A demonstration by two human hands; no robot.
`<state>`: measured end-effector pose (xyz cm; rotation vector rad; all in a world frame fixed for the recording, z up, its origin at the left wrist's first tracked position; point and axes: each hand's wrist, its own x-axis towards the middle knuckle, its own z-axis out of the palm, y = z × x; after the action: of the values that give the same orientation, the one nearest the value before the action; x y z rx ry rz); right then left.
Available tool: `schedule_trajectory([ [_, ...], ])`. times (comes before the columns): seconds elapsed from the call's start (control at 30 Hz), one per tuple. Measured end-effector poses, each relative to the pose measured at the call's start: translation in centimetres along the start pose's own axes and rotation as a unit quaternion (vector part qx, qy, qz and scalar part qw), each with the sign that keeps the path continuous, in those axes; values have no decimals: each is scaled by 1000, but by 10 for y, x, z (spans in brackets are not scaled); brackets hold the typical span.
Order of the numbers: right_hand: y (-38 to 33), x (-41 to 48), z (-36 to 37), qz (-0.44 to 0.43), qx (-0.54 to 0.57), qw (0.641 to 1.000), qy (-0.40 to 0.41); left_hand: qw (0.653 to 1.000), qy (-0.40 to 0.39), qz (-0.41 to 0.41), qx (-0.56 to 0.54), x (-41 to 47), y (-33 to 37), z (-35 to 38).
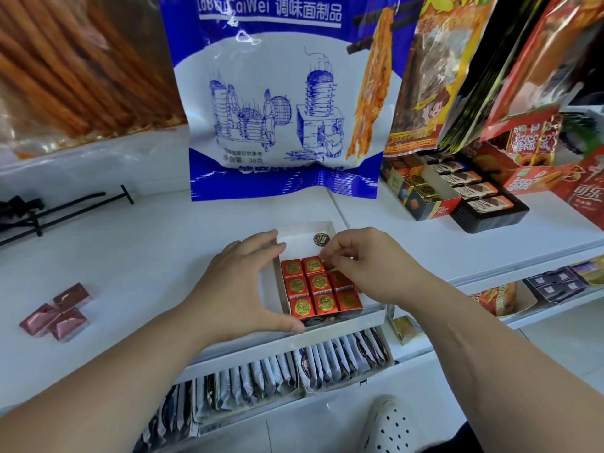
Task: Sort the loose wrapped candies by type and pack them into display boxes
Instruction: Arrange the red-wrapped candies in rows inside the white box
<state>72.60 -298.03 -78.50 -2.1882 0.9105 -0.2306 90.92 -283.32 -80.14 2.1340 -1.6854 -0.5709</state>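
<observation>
**Red candies fill the near end of the white box**

We see the white box (305, 231) on the white counter (157, 256), low in the middle of the view. The red candies (318, 284), each with a gold seal on top, sit in it in three rows of three, packed tight against its six o'clock end. The twelve o'clock end shows bare white floor, with one dark round-sealed piece (321, 239) lying alone there.

Our left hand (242, 289) is spread wide along the nine o'clock wall of the box. Its fingertips touch the far corner and its thumb (292, 326) presses the near corner. Our right hand (369, 266) comes in from three o'clock with its fingers curled. Their tips pinch the red candy (329, 265) at the one o'clock corner of the block, which is mostly hidden under them.

Well out at nine o'clock from the box, a few pink wrapped candies (57, 313) lie touching one another on the counter. At twelve o'clock stands a big blue and white bag (284, 103). At two o'clock are open display boxes (454, 191) with rows of wrapped pieces. At six o'clock, under the counter edge, trays of sachets (294, 371) stand on end.
</observation>
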Motion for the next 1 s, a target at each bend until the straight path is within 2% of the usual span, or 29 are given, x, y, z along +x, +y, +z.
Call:
schedule_trajectory([
  [0.17,-10,5,11,-32,-66,987,140,999,51,14,0,-10,-3,-8],
  [0.3,-34,3,28,-102,-95,977,162,993,117,0,28,-29,-20,-22],
  [0.47,-72,-1,70,-171,-98,974,115,975,199,-100,26,-63,-70,-51],
  [0.63,-105,-3,119,-210,-115,971,11,949,232,-211,32,-101,-118,-84],
  [0.8,-136,3,164,-218,-131,965,-68,947,173,-270,10,-127,-148,-103],
  [1.0,-178,13,212,-238,-107,964,-59,961,132,-244,-10,-140,-158,-105],
])
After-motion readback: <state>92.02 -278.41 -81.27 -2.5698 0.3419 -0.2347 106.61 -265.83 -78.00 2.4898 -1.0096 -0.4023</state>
